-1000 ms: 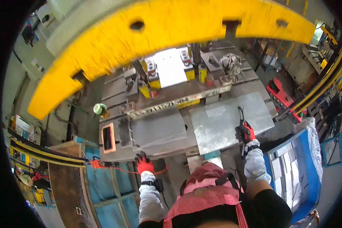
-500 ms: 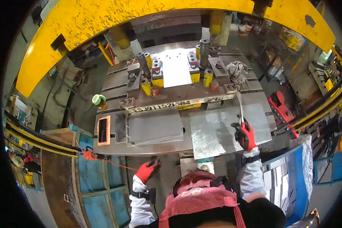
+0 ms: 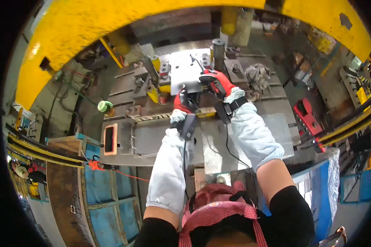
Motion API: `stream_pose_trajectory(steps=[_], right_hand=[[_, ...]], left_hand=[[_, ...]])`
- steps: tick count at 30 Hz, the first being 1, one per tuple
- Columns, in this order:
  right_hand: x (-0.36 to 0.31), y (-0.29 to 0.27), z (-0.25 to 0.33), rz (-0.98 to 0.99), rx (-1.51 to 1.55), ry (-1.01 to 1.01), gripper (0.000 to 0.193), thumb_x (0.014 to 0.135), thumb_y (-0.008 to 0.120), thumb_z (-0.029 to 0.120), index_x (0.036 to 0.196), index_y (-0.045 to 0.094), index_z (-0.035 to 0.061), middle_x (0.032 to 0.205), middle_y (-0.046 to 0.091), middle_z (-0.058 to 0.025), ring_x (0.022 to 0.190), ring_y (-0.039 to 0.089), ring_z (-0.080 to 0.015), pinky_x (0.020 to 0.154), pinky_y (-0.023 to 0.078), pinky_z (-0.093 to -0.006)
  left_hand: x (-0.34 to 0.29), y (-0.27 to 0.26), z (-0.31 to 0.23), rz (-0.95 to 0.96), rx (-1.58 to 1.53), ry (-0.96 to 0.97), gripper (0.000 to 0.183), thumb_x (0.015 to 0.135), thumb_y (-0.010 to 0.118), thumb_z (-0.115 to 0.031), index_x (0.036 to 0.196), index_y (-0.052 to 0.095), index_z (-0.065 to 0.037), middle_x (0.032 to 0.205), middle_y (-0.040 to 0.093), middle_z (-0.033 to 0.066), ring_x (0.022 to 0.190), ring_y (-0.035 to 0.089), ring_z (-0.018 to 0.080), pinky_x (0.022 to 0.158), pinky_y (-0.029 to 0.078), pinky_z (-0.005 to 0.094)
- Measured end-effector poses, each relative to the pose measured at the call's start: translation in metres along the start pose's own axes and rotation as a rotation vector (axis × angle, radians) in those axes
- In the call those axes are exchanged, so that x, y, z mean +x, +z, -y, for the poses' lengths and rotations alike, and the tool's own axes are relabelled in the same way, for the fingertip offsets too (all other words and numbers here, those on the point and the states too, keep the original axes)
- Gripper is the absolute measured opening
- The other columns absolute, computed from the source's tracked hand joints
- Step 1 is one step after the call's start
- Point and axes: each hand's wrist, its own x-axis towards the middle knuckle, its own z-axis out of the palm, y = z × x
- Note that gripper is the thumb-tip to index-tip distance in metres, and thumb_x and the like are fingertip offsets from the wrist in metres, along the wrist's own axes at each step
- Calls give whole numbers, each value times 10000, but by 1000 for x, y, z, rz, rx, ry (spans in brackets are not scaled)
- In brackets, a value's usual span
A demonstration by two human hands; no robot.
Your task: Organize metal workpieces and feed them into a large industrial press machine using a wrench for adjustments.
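A bright, flat metal sheet (image 3: 185,76) lies in the die between the guide posts of the press, with a few dark spots showing on it. At its near edge is my left hand (image 3: 187,100), in a red and black glove, its fingers closed on that edge. My right hand (image 3: 219,83), gloved alike, is closed around a thin rod-like tool (image 3: 198,62) that reaches over the sheet's right part. The tool's exact kind is unclear. Both forearms wear white sleeves and stretch across the front of the press bed.
A yellow press frame (image 3: 144,13) arches overhead. Grey sheets (image 3: 152,138) are stacked at the front left of the bed; a larger shiny plate (image 3: 218,154) lies right of them. A crumpled rag (image 3: 257,76) rests at the right. Guide posts (image 3: 218,53) stand close to my hands.
Both hands have moved forward into the die: the left from below the bed's front edge to the sheet, the right with its tool from above the shiny plate. The left hand has closed on the sheet.
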Motion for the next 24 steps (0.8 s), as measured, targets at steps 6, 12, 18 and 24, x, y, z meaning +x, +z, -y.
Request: stream_pose_trajectory(steps=[6,12,18,24], right_hand=[[-165,-94,-26,-35,67,27,516,799,588,118,1282,429,27,967,594,-49,686,557,-104,596,430,-210],[-258,-142,-95,-73,-222,326,535,815,584,146,1312,408,56,939,626,-81,624,548,-103,534,437,-223],[-248,-151,-145,-296,78,298,395,823,553,103,1204,470,40,960,638,-120,603,589,-150,520,499,-288],[-244,-58,-48,78,-685,16,687,696,663,103,1331,402,82,994,592,-102,822,585,-198,730,472,-315]], left_hand=[[-44,-13,-18,-66,1560,589,250,839,566,-152,1050,578,-17,859,639,104,771,615,253,672,489,366],[-152,-8,-131,-196,1754,619,171,869,568,-203,928,609,-49,751,597,44,605,512,157,563,403,285],[-147,75,-155,-326,1329,207,130,839,620,-144,874,649,-22,759,598,-11,706,498,83,642,383,229],[-119,86,-160,187,1664,-236,219,791,634,-129,953,632,19,806,653,30,734,558,83,683,459,259]])
